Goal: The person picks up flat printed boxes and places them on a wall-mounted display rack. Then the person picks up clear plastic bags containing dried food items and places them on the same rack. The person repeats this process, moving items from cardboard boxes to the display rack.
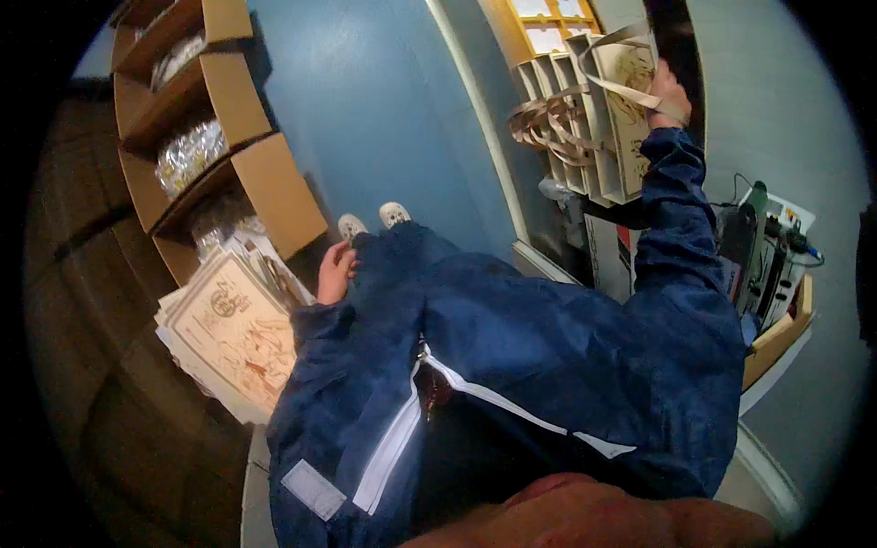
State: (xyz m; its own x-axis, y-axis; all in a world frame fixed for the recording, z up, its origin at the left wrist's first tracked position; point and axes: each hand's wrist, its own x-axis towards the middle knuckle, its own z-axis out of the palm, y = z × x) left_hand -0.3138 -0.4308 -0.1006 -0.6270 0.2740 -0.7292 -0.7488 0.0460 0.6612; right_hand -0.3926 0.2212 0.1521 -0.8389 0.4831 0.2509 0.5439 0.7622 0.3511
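Note:
My right hand is at the far edge of a cream printed gift bag or box, gripping it by that edge. Its fingertips are hard to make out. A beige ribbon handle runs across that bag towards my wrist. Beside it stand several similar bags in a row, their ribbon loops bunched together. My left hand hangs low by my thigh, fingers loosely curled and apart, with nothing seen in it. Close to it lies a stack of printed cream sheets or flat packs.
Open cardboard boxes line the left, holding clear plastic packets. A yellow divided tray is beyond the bags. On the right, tools and cables stand in a wooden box. Blue floor stretches ahead of my shoes.

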